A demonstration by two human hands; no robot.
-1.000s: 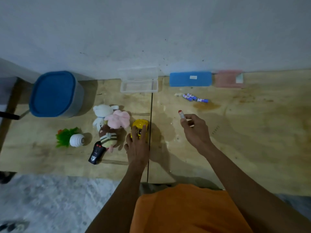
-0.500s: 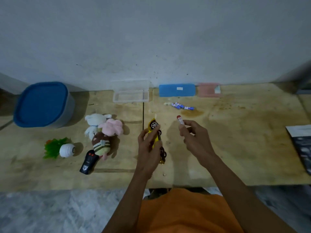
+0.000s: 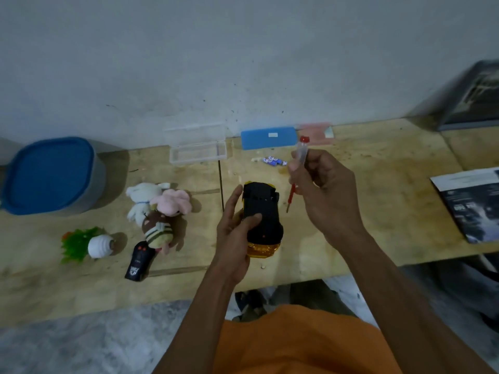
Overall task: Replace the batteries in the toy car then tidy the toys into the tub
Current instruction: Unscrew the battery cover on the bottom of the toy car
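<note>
Car (image 3: 261, 211): held off the bench (image 3: 378, 211) above its middle, near the front edge, flipped so the black underside faces up.
Left hand (image 3: 233, 233): wrapped round the car from its left side, thumb pressed on the underside, fingers underneath.
Right hand (image 3: 324, 195): closed round a screwdriver (image 3: 295, 175), clear handle up, tip pointing down, just right of the car and not touching it.
Batteries (image 3: 274, 160): loose on the bench toward the back edge, beyond the car.
Tub (image 3: 51, 174): lid on, at the back left corner; plush toys (image 3: 159, 209) and a remote (image 3: 139, 259) lie between it and the car.
Handling: the car looks like a light, rigid plastic shell, likely smooth and a bit slippery. A grip across the flanks, clear of the wheels and the battery cover, should keep it steady; any cover screw is probably tiny and easily lost.
</note>
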